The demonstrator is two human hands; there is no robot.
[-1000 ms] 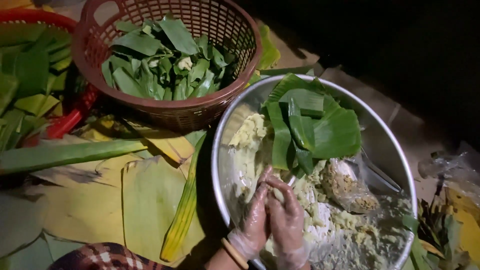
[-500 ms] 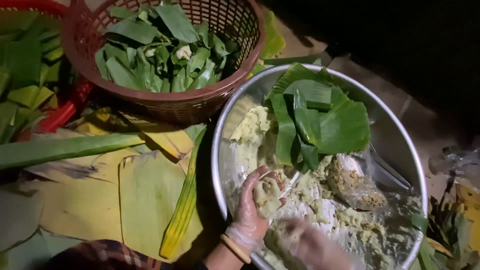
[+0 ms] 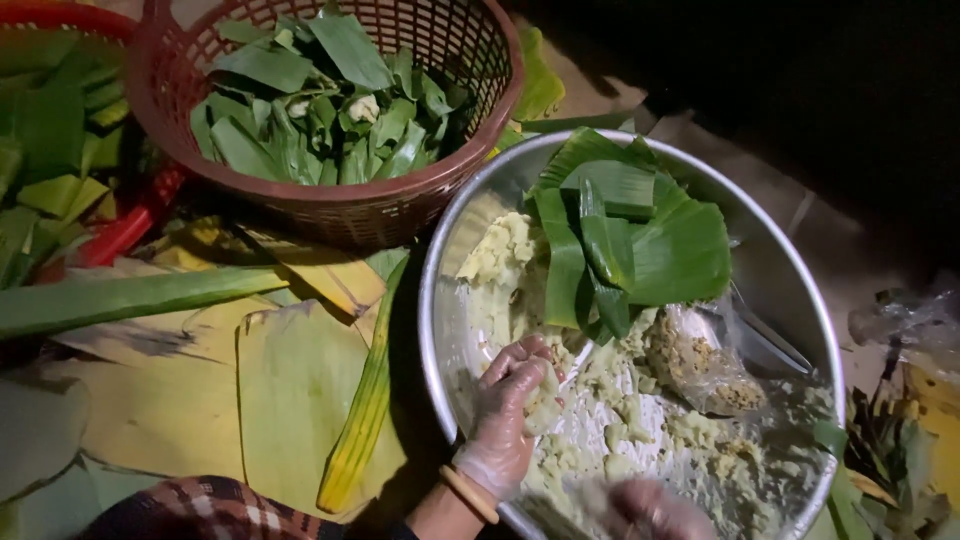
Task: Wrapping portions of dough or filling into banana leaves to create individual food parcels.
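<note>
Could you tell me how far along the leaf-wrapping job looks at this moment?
Done: the brown basket is heaped with folded green leaf parcels. In hand: the left hand cups a lump of pale dough over the metal bowl; the right hand is blurred. Left: much loose dough and cut leaves lie in the bowl.

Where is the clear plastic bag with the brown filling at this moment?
In the head view, the plastic bag lies inside the metal bowl, right of centre, just below the folded green leaves.
</note>
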